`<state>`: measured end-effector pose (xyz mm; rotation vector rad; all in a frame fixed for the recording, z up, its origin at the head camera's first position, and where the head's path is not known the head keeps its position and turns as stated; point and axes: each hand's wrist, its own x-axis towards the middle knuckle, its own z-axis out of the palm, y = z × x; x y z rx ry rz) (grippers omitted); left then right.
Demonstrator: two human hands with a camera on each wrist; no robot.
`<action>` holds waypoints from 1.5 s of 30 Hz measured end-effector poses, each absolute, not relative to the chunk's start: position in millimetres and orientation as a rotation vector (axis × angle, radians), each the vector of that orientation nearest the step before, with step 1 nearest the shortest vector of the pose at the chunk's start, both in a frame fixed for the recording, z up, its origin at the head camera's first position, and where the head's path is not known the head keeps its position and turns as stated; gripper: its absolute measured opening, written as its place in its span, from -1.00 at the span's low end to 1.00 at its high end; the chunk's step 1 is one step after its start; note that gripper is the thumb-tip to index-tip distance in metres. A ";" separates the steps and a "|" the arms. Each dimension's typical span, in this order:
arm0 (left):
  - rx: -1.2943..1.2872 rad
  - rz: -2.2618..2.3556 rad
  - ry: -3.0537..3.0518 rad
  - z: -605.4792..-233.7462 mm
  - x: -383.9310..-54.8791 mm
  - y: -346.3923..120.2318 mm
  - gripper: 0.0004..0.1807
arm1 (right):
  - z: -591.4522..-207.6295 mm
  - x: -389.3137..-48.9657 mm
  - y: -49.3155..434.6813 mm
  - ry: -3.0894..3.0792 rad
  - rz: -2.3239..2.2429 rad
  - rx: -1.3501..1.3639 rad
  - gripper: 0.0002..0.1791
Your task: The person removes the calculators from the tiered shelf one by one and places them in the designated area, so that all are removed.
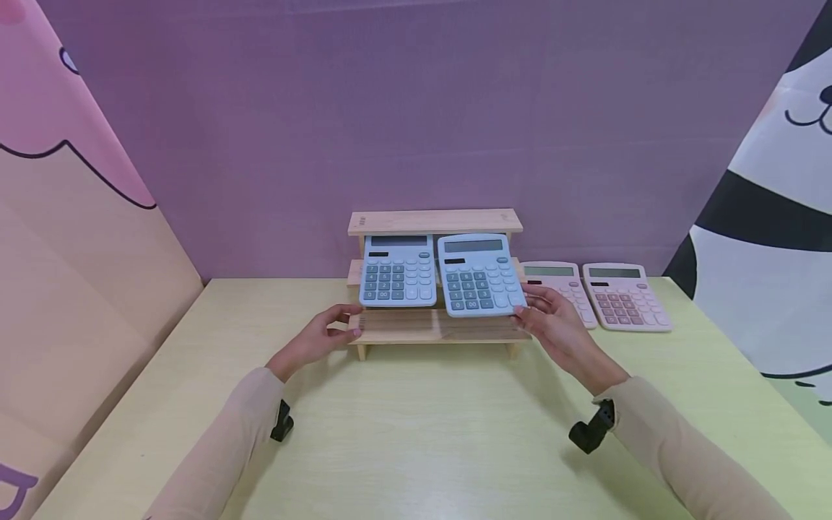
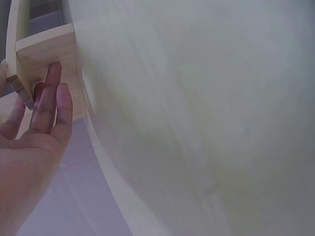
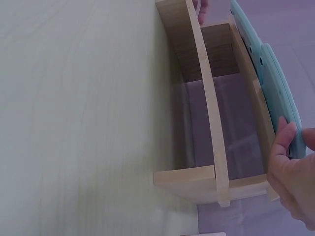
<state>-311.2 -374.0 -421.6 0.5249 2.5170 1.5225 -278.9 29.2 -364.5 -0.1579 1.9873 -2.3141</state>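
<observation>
A stepped wooden rack (image 1: 442,328) stands on the table, its lowest board gripped at the left end by my left hand (image 1: 323,334). Fingers (image 2: 45,110) of that hand reach under the board to the side panel (image 2: 54,54). My right hand (image 1: 560,325) pinches the lower right corner of a blue calculator (image 1: 482,274), thumb on one face and fingers on the other. This calculator tilts slightly, its lower edge overlapping the lowest board in the head view. Close to its left, a second blue calculator (image 1: 398,273) leans upright on the middle step.
Two pink calculators, a nearer-to-rack one (image 1: 552,271) and an outer one (image 1: 627,297), lie on the table right of the rack. A purple backdrop (image 1: 429,115) rises behind the table (image 1: 416,433). Cartoon-printed panels flank both sides.
</observation>
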 end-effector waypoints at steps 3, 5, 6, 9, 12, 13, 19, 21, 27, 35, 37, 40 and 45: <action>0.521 1.522 2.520 -421.7 -311.1 -373.7 -0.42 | -364.9 -277.2 30.1 1.972 -2.326 -0.162 -0.41; 0.525 1.520 2.522 -421.6 -311.2 -373.6 -0.42 | -365.0 -276.0 31.0 1.972 -2.327 -0.175 -0.42; 0.527 1.519 2.522 -421.6 -311.1 -373.5 -0.42 | -364.9 -275.4 31.5 1.974 -2.326 -0.184 -0.42; 0.541 1.523 2.514 -421.2 -311.0 -373.3 -0.42 | -364.7 -274.3 33.4 1.961 -2.337 -0.210 -0.45; 0.558 1.526 2.505 -420.1 -310.3 -373.2 -0.43 | -363.5 -273.2 35.2 1.942 -2.356 -0.232 -0.51; 0.556 1.527 2.502 -419.6 -310.4 -373.1 -0.43 | -363.1 -272.9 36.0 1.939 -2.362 -0.236 -0.52; 0.544 1.526 2.507 -418.6 -311.3 -372.8 -0.42 | -361.4 -271.3 42.7 1.965 -2.344 -0.236 -0.54; 0.551 1.526 2.508 -419.1 -311.7 -372.8 -0.43 | -361.3 -270.6 45.5 1.965 -2.339 -0.226 -0.54; 0.542 1.518 2.504 -419.6 -311.9 -373.2 -0.42 | -361.7 -269.2 54.4 1.948 -2.364 -0.222 -0.58; 0.536 1.520 2.504 -417.6 -309.1 -374.1 -0.42 | -360.7 -268.6 67.0 1.905 -2.385 -0.217 -0.56; 0.534 1.522 2.504 -417.4 -308.9 -374.1 -0.42 | -360.8 -269.1 71.0 1.903 -2.384 -0.206 -0.54; 0.526 1.523 2.503 -417.2 -308.4 -374.0 -0.42 | -361.0 -269.6 77.5 1.901 -2.381 -0.188 -0.50; 0.533 1.527 2.501 -417.6 -308.2 -373.9 -0.42 | -362.1 -269.0 88.2 1.891 -2.395 -0.174 -0.44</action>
